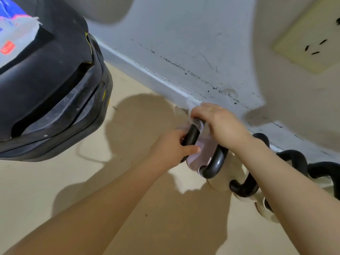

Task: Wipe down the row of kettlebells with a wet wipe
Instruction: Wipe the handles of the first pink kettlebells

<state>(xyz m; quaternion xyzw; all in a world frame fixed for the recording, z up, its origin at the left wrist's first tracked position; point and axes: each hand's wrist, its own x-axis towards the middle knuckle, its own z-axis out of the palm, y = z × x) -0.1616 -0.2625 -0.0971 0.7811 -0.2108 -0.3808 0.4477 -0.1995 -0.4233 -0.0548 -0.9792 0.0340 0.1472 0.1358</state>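
A row of kettlebells with black handles runs along the wall from the middle to the right edge. The nearest one, a pale pink kettlebell (197, 157), stands at the left end of the row. My left hand (171, 148) grips the left side of its black handle. My right hand (219, 124) holds a white wet wipe (191, 112) wrapped over the top of the same handle. Cream kettlebells (223, 179) follow to the right, partly hidden under my right forearm.
A large black padded piece of gym equipment (51, 85) fills the upper left, with a wet wipe packet (12, 34) lying on it. The scuffed grey wall (184, 43) and baseboard run behind the row. A wall socket (311, 37) sits upper right. Tan floor lies in front.
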